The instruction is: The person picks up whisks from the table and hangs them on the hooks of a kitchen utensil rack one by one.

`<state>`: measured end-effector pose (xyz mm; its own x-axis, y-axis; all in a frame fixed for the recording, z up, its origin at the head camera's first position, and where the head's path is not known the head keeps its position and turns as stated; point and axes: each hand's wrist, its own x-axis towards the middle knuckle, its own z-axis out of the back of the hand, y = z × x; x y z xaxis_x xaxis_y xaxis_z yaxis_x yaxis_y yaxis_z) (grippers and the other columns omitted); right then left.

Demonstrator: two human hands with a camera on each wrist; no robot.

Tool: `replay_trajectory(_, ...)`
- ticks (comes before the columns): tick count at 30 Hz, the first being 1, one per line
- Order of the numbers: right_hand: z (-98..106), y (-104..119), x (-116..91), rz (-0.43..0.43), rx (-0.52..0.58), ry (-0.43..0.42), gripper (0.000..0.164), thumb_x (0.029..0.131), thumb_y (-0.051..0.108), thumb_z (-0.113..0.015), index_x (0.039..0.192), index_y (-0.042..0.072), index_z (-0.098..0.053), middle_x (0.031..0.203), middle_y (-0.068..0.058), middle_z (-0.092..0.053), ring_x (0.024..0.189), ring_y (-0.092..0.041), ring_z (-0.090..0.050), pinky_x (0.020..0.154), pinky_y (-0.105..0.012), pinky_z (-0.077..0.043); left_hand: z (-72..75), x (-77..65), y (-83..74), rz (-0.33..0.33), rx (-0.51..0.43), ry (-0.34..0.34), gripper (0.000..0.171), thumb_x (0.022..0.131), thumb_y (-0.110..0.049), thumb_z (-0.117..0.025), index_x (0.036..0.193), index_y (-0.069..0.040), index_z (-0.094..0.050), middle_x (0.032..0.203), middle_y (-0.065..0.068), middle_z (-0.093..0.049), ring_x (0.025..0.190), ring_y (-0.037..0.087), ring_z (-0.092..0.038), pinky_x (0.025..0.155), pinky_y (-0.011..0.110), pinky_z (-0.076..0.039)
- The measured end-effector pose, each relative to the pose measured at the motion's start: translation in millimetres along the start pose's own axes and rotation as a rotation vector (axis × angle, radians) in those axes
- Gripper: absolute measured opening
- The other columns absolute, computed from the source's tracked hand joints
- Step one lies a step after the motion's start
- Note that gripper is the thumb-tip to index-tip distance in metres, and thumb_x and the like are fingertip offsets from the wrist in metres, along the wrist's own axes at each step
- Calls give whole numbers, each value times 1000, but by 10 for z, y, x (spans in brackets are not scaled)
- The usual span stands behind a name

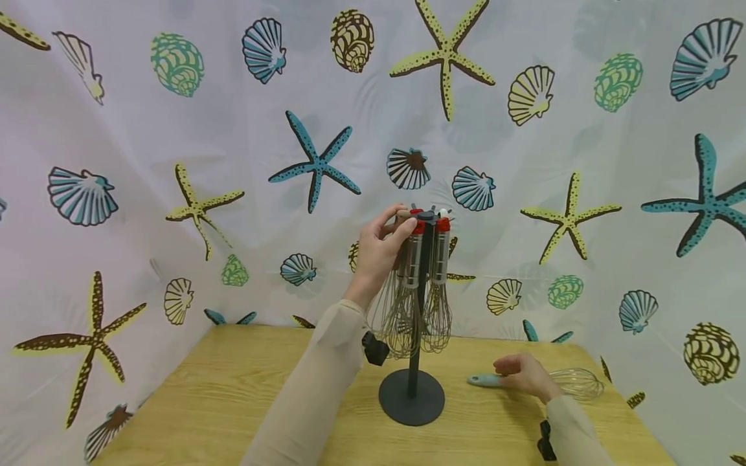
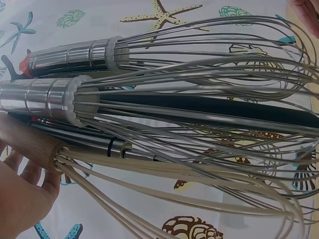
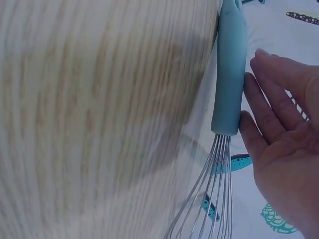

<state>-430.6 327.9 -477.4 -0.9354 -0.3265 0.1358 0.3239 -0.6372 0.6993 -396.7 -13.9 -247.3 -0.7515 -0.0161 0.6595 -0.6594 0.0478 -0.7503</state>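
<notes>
At the top of a dark round-based stand [image 1: 411, 404], my left hand [image 1: 377, 252] grips a whisk by its wooden handle [image 2: 32, 139]. Its pale loops [image 2: 149, 167] hang beside several steel whisks [image 2: 65, 56] with red tops, which hang from the stand. On the table to the right lies a whisk with a light blue handle [image 3: 230, 74] and thin wire loops [image 1: 579, 383]. My right hand [image 1: 527, 375] is over this whisk, its fingertips [image 3: 249, 122] right at the side of the handle and not curled round it.
The wooden table [image 1: 245, 388] reaches back to a white curtain [image 1: 233, 129] printed with shells and starfish, which also runs along both sides. Small black devices [image 1: 375, 348] sit at both wrists.
</notes>
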Motion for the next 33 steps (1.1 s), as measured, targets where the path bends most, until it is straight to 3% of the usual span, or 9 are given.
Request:
replay_trajectory(8, 63, -32, -22, 37, 22, 54, 36, 81, -10, -65, 117, -14, -62, 110, -28, -69, 103, -40, -66, 84, -44, -55, 7, -1, -1, 7, 1, 4, 40, 93, -33, -68, 131, -20, -62, 125, 5, -65, 103, 18, -64, 78, 28, -51)
replay_trajectory(15, 54, -46, -49, 30, -16, 27, 33, 79, -15, -64, 112, -14, -65, 107, -27, -70, 100, -39, -67, 88, -50, -52, 4, 11, -8, -5, 7, 12, 39, 93, -35, -68, 128, -19, -63, 119, 7, -67, 103, 18, -64, 78, 29, -51)
replay_trajectory(20, 24, -52, -59, 44, -50, 28, 32, 75, -14, -66, 107, -10, -69, 104, -23, -71, 96, -36, -68, 85, -48, -53, 22, 17, 16, -11, 12, 11, 36, 93, -35, -68, 125, -22, -64, 118, 6, -67, 103, 17, -64, 79, 29, -51)
replay_trajectory(26, 42, -88, -56, 40, -51, 61, 32, 75, -13, -68, 106, -10, -70, 104, -23, -71, 95, -34, -68, 84, -46, -54, 11, 19, 2, -4, 7, 17, 34, 92, -35, -69, 124, -24, -65, 122, 4, -65, 105, 16, -64, 83, 31, -52)
replay_trajectory(33, 56, -101, -38, 21, -35, 132, 31, 77, -11, -70, 108, -8, -70, 107, -22, -71, 96, -33, -68, 85, -46, -54, 11, 23, -12, 12, 36, 18, 33, 92, -37, -68, 122, -26, -65, 116, 5, -67, 103, 18, -64, 78, 32, -52)
